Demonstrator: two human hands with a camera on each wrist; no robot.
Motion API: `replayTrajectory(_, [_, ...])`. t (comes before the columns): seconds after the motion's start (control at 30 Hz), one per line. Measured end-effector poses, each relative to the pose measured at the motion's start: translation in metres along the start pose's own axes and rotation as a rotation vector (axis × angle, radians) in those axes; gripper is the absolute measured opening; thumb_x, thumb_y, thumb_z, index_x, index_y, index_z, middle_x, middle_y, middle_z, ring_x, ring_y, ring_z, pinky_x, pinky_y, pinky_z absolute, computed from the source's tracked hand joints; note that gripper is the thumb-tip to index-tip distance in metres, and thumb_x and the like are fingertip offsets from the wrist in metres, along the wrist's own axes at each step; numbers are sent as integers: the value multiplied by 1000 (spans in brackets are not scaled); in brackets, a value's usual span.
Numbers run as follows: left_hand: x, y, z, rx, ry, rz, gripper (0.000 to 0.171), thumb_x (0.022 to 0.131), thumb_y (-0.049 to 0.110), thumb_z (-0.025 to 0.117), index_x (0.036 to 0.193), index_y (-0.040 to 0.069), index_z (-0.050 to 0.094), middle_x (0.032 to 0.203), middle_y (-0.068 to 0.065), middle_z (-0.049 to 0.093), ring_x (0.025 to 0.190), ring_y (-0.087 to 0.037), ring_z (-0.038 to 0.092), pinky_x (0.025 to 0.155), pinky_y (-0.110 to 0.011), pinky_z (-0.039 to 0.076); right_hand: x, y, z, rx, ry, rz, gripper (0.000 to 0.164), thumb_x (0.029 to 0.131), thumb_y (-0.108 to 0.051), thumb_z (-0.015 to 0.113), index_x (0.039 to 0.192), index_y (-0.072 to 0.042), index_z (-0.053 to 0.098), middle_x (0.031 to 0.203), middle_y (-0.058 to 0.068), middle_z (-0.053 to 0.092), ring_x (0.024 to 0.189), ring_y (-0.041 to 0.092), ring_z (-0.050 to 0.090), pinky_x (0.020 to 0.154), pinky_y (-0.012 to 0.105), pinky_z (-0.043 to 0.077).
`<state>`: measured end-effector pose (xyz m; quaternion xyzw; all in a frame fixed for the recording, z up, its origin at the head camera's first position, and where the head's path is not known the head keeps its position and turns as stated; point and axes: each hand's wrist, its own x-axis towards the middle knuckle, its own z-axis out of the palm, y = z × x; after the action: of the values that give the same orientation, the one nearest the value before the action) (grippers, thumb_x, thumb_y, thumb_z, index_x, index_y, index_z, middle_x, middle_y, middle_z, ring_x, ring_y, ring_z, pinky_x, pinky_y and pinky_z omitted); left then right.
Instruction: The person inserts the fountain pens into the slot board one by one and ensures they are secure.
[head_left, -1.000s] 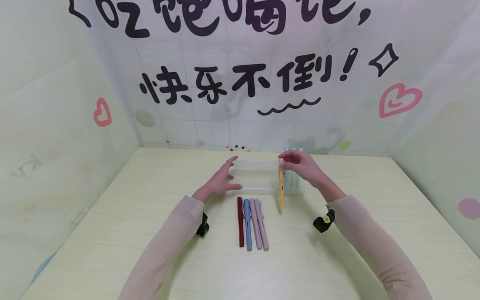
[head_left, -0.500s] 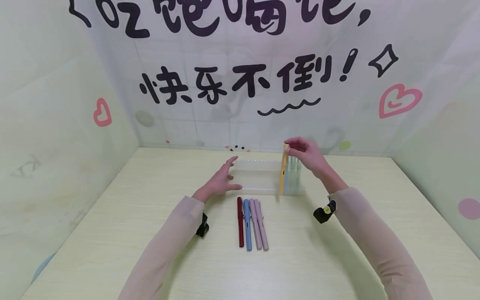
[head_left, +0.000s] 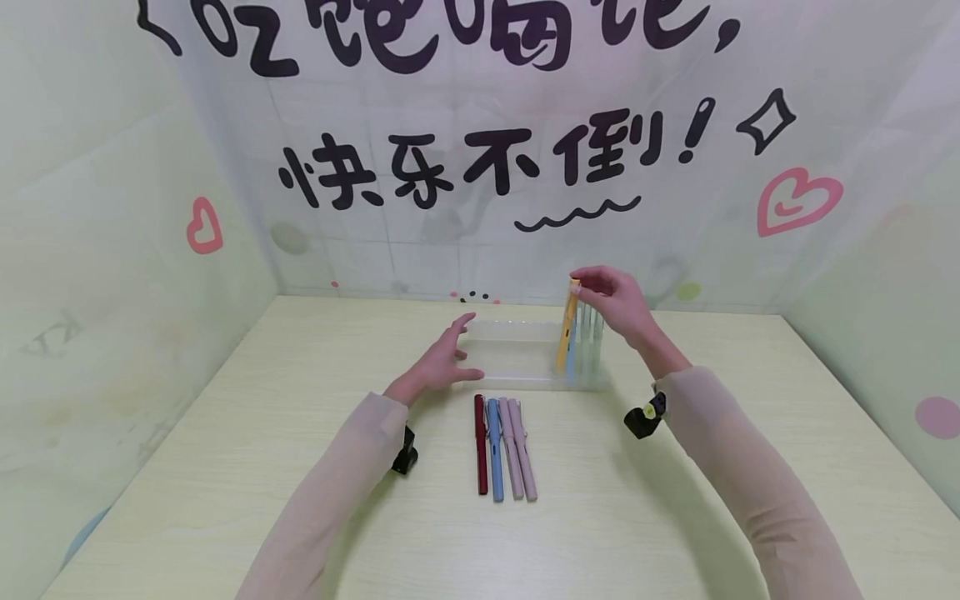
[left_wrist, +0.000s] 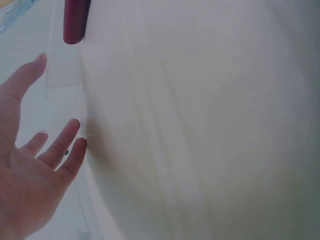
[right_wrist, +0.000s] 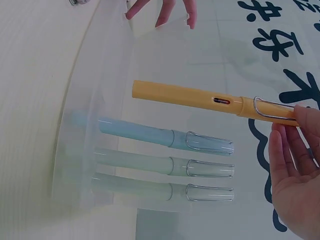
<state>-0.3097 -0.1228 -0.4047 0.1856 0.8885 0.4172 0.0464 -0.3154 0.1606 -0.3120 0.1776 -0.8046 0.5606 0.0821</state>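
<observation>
My right hand (head_left: 621,307) pinches an orange-yellow fountain pen (head_left: 566,335) by its cap end, between thumb and fingers. The pen hangs nearly upright, its lower end over the right part of a translucent pen rack (head_left: 510,332). In the right wrist view, a light blue pen (right_wrist: 145,134) and two pale green pens (right_wrist: 135,161) stand in the rack beside the held pen. My left hand (head_left: 442,358) is at the rack's left end, fingers spread around it. Fingertips (left_wrist: 75,125) show right at its edge in the left wrist view.
On the table before the rack lie a dark red pen (head_left: 481,446), a blue pen (head_left: 496,450) and two pink pens (head_left: 517,450), side by side. A printed backdrop (head_left: 420,267) rises close behind the rack, with side walls left and right.
My right hand has lifted the yellow pen up and slightly right, so its lower end has risen from in front of the rack to above its base. The left hand stays still.
</observation>
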Motion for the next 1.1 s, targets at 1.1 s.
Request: replayTrajectory(1.1, [-4,3,-1,-3,-2,5,97,72,16,74,141,23,7,139,-17,21,104,-31,50,86,-44,40,-8,15,19,-128,-61,-67,23,83,-6,60,103,5,60,96,17,62,83,25,57,75,33,47])
